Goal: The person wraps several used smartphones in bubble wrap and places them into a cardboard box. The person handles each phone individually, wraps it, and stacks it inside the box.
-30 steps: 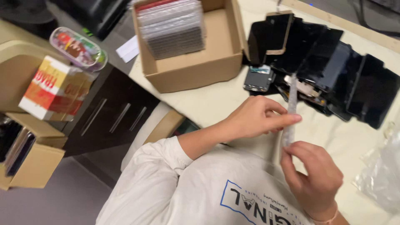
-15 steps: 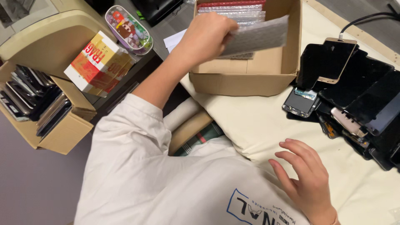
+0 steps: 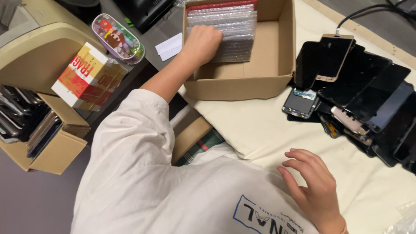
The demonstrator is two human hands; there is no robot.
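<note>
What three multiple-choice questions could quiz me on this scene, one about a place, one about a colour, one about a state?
1. Where is the left hand?
A. in the cardboard box
B. on the phones
C. on the floor

2. What colour is the topmost packet in the box?
A. blue
B. red
C. green

3. How is the right hand?
A. gripping a phone
B. clenched in a fist
C. open, fingers spread, holding nothing

Answers: A, its fist sits on the bubble-wrap packets inside; B, a red edge shows; C, it is empty over the cream mat.

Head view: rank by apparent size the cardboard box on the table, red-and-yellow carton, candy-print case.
1. cardboard box, clearly largest.
2. red-and-yellow carton.
3. candy-print case, smallest; both sit lower, so the margin over the carton is unsure.
</note>
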